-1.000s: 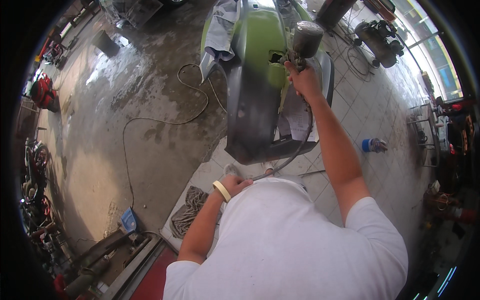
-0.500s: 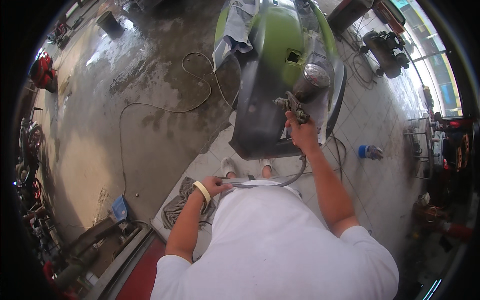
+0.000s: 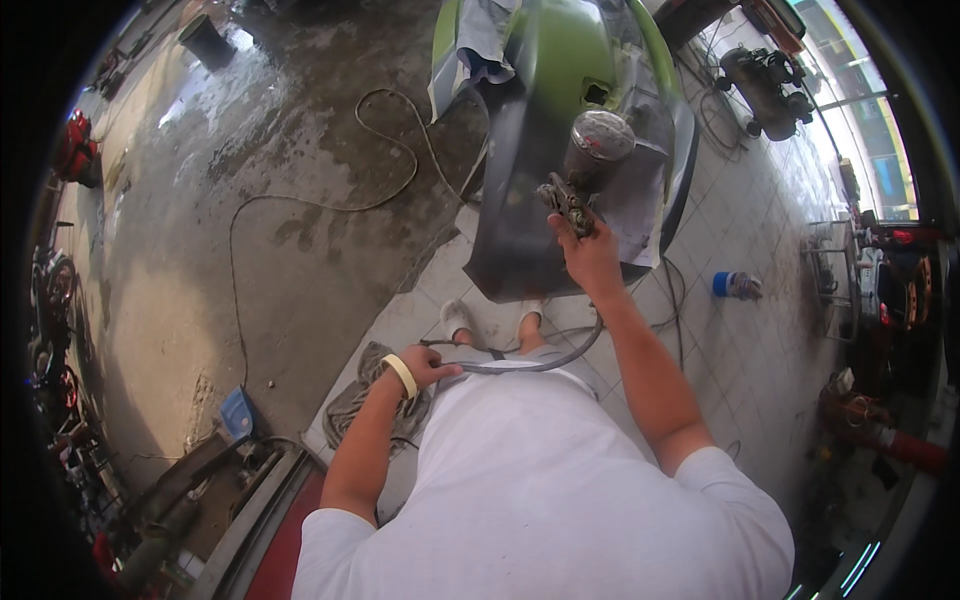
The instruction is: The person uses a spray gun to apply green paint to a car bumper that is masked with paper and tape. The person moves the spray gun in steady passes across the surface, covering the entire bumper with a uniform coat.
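Observation:
My right hand [image 3: 592,262] is wrapped round the handle of a paint spray gun [image 3: 568,205], whose metal cup [image 3: 600,143] sits on its far side. The gun is over a car bumper [image 3: 515,215], green at the far end and dark grey on the near part. Whether any spray leaves the nozzle cannot be made out. From the gun a grey air hose [image 3: 540,366] curves down and across my waist. My left hand [image 3: 428,367] is closed on that hose at the left, a pale band round its wrist. Masking sheets [image 3: 483,45] cover parts of the bumper.
A long thin hose [image 3: 300,205] winds over the wet concrete at left. An air compressor [image 3: 768,92] stands at the far right, and a blue-capped bottle [image 3: 737,286] lies on the tiles. A crumpled cloth [image 3: 350,410] is beside my left arm. A bucket [image 3: 206,42] stands far left.
My right hand has moved the spray gun and its cup a little to the left over the bumper. The left hand keeps its hold on the hose.

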`<state>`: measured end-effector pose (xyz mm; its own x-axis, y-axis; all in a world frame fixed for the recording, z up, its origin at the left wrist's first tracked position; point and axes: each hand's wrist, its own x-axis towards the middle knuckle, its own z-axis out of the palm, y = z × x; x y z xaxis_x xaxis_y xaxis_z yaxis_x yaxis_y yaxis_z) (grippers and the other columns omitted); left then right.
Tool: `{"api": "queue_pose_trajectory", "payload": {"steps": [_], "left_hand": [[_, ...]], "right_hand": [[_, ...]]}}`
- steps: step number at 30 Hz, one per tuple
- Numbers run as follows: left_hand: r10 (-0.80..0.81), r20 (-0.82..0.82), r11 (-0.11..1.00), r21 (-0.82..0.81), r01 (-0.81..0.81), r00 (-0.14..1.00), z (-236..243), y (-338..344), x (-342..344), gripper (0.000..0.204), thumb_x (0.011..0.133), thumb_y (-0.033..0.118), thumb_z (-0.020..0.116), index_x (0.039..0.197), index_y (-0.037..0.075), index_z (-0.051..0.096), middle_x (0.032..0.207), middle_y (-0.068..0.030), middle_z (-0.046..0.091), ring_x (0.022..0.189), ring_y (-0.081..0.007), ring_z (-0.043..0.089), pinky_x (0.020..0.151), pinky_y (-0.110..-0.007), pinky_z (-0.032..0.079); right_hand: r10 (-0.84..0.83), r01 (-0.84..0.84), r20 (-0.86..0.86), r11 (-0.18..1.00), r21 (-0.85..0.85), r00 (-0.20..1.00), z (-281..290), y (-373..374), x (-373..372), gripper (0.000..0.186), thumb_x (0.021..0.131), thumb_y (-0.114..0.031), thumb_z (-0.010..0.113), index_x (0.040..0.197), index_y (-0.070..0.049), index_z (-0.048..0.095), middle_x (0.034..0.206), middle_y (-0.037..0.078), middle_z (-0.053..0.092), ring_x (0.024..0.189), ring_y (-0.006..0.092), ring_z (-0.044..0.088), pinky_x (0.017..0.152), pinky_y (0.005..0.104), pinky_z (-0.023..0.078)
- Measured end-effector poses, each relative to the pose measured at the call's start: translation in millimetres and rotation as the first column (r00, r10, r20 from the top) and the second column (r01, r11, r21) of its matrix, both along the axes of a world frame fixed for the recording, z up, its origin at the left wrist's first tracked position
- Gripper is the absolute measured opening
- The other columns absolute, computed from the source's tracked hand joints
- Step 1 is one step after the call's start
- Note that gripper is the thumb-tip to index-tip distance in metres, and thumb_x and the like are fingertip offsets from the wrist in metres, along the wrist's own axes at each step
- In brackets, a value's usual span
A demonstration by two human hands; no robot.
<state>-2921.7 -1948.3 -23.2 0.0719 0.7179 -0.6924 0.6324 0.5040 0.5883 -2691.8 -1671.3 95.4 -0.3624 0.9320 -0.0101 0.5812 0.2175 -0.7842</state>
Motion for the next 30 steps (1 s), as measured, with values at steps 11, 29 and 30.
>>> {"api": "queue_pose_trajectory", "payload": {"steps": [11,29,30], "left_hand": [[-0.015,-0.023,1.0,-0.013,0.015,1.0,-3,-17,7,0.073,0.08,0.071,0.071,0.079,-0.002,0.073,0.07,-0.0205,0.066,0.067,-0.0328,0.062,0.067,-0.045,0.049],[0.028,-0.075,0.995,-0.092,-0.035,0.997,18,-36,51,0.076,0.076,0.071,0.073,0.093,-0.003,0.077,0.085,-0.0204,0.073,0.081,-0.0337,0.069,0.076,-0.042,0.054],[0.026,-0.072,0.995,-0.091,-0.032,0.997,16,-37,52,0.075,0.076,0.071,0.073,0.093,-0.002,0.077,0.085,-0.0204,0.073,0.081,-0.0339,0.069,0.077,-0.041,0.054]], "right_hand": [[0.056,-0.053,0.056,0.997,-0.059,0.997,-10,-34,-3,0.057,0.092,-0.054,0.07,0.126,-0.008,0.068,0.077,0.023,0.07,0.083,0.0459,0.069,0.068,0.0448,0.055],[0.046,-0.046,-0.005,0.998,-0.036,0.999,6,-21,5,0.058,0.092,-0.055,0.07,0.124,-0.007,0.069,0.082,0.023,0.071,0.086,0.0466,0.068,0.07,0.0445,0.055],[0.068,-0.068,-0.015,0.997,-0.035,0.998,-2,-26,7,0.058,0.092,-0.055,0.07,0.124,-0.007,0.069,0.081,0.023,0.071,0.085,0.0464,0.068,0.07,0.0444,0.055]]}}
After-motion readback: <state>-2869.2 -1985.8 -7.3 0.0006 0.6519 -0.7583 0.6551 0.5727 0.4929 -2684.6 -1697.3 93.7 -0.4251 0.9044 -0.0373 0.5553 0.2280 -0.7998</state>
